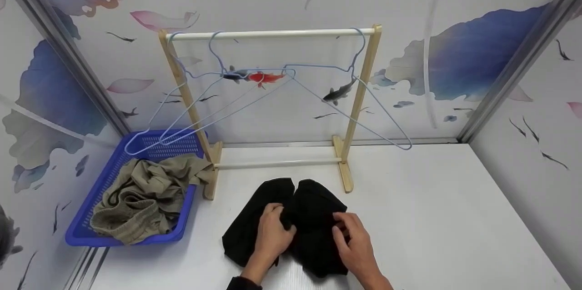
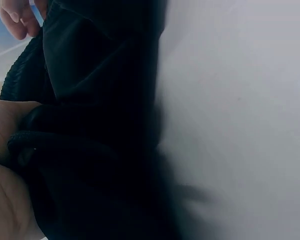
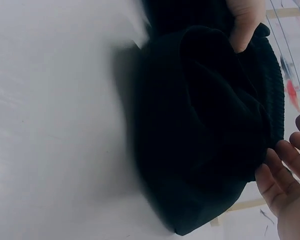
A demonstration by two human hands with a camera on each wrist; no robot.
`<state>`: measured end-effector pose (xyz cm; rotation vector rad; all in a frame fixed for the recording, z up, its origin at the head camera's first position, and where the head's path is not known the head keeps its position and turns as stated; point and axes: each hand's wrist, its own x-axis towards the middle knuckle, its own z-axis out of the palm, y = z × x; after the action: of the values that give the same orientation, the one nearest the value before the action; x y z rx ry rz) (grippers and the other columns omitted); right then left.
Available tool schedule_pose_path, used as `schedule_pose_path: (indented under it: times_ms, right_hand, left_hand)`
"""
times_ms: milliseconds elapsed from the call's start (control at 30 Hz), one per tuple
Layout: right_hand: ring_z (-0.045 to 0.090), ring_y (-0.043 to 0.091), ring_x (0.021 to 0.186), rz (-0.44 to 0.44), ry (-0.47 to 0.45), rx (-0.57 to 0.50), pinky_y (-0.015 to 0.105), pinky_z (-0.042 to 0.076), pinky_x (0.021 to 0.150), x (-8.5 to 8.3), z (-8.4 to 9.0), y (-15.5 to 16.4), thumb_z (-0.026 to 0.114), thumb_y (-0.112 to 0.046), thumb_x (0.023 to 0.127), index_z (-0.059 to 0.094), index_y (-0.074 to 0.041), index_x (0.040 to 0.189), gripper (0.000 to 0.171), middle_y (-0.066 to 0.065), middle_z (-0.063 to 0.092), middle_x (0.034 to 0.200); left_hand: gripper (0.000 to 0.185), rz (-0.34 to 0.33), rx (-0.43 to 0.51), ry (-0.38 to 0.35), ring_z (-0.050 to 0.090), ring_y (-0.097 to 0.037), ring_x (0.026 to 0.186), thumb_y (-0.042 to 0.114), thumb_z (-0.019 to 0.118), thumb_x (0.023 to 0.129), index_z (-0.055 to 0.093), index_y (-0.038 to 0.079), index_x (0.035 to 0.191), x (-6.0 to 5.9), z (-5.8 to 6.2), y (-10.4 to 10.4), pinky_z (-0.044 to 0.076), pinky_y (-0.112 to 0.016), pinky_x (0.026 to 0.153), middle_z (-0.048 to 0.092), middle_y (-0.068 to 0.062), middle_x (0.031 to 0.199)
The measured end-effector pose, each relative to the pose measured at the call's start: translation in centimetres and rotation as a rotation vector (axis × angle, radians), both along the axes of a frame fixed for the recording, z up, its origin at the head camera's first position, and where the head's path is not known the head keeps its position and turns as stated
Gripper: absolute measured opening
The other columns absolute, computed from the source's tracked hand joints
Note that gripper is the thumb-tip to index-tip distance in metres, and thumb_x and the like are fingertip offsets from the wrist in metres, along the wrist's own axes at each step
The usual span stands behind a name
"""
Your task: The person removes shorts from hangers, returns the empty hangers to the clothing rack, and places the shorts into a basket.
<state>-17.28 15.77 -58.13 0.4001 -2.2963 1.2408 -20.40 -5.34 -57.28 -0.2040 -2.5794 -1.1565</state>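
Black shorts [image 1: 318, 203] with a gathered elastic waistband [image 3: 274, 75] are held bunched up at the front of the white table. My left hand [image 1: 273, 233] grips the cloth near the middle, thumb on the near side. In the left wrist view, folds of black fabric [image 2: 95, 65] hide most of its fingers. On the other side, my right hand [image 1: 359, 247] has its fingers loosely bent against the edge of the shorts. The right wrist view shows these fingers [image 3: 275, 182] touching the cloth without closing round it, and a wide leg opening faces that camera.
A wooden rack [image 1: 363, 90] with a white rail stands behind the shorts, and blue wire hangers [image 1: 384, 108] hang from it. To the left, a blue basket [image 1: 77, 237] holds crumpled khaki clothing [image 1: 145, 199]. Patterned walls enclose the white table [image 1: 436, 208].
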Motion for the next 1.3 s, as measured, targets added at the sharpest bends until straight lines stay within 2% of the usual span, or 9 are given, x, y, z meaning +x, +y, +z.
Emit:
schedule_pose_path:
  times_ms: [133,367,600,667,867,1000,1300]
  right_hand:
    - [0.06,0.008,0.089,-0.01,0.019,0.01,0.021,0.053,0.071,0.0,0.0,-0.1,0.067,0.009,0.092,0.067,-0.001,0.117,0.027,0.004,0.064,0.11]
    - [0.058,0.009,0.088,-0.036,0.065,0.016,0.019,0.05,0.071,-0.2,0.2,-0.4,0.068,0.012,0.089,0.068,0.0,0.115,0.029,0.004,0.063,0.109]
    - [0.063,0.013,0.089,-0.031,0.076,0.014,0.034,0.056,0.067,-0.3,0.0,-0.4,0.069,0.012,0.088,0.068,-0.002,0.114,0.03,0.005,0.064,0.111]
    - [0.064,0.016,0.088,-0.03,0.081,0.015,0.036,0.056,0.067,-0.3,-0.1,-0.4,0.069,0.013,0.087,0.068,-0.002,0.113,0.03,0.006,0.064,0.11]
    - [0.064,0.018,0.087,-0.026,0.071,0.004,0.027,0.054,0.07,-0.2,0.0,-0.6,0.068,0.015,0.087,0.068,-0.002,0.113,0.03,0.006,0.064,0.11]
    - [0.063,0.017,0.087,-0.02,0.068,0.001,0.023,0.052,0.071,-0.1,0.0,-0.7,0.067,0.014,0.089,0.068,-0.003,0.113,0.031,0.006,0.063,0.11]
    - [0.064,0.017,0.087,-0.017,0.044,0.007,0.028,0.054,0.07,0.0,-0.1,-0.8,0.066,0.013,0.089,0.068,-0.006,0.115,0.032,0.005,0.063,0.11]
  left_hand:
    - [0.032,0.009,-0.001,0.004,0.067,-0.034,0.104,-0.003,0.083,0.072,0.072,0.002,0.102,0.2,0.5,-0.3,0.056,-0.048,0.092,0.067,-0.016,0.113]
    - [0.028,0.029,0.009,0.061,0.07,-0.032,0.096,-0.005,0.081,0.072,0.071,0.002,0.098,0.3,1.2,-1.0,0.057,-0.047,0.086,0.07,-0.013,0.102]
    - [0.028,0.043,0.036,0.098,0.071,-0.027,0.087,-0.008,0.079,0.071,0.069,0.003,0.095,0.5,2.1,-1.8,0.058,-0.042,0.076,0.071,-0.009,0.092]
    - [0.027,0.044,0.047,0.104,0.071,-0.027,0.086,-0.008,0.078,0.072,0.069,0.003,0.096,0.6,2.4,-2.1,0.058,-0.042,0.076,0.072,-0.01,0.093]
    - [0.028,0.041,0.085,0.1,0.072,-0.028,0.093,-0.007,0.076,0.078,0.07,0.001,0.103,0.8,3.3,-2.8,0.058,-0.042,0.08,0.073,-0.012,0.099]
    - [0.03,0.049,0.115,0.093,0.072,-0.031,0.098,-0.008,0.075,0.078,0.07,-0.001,0.107,0.9,3.9,-3.4,0.058,-0.045,0.085,0.074,-0.014,0.103]
    - [0.033,0.081,0.135,0.11,0.073,-0.034,0.099,-0.008,0.076,0.077,0.07,-0.001,0.109,1.0,5.3,-4.9,0.058,-0.048,0.087,0.075,-0.014,0.105]
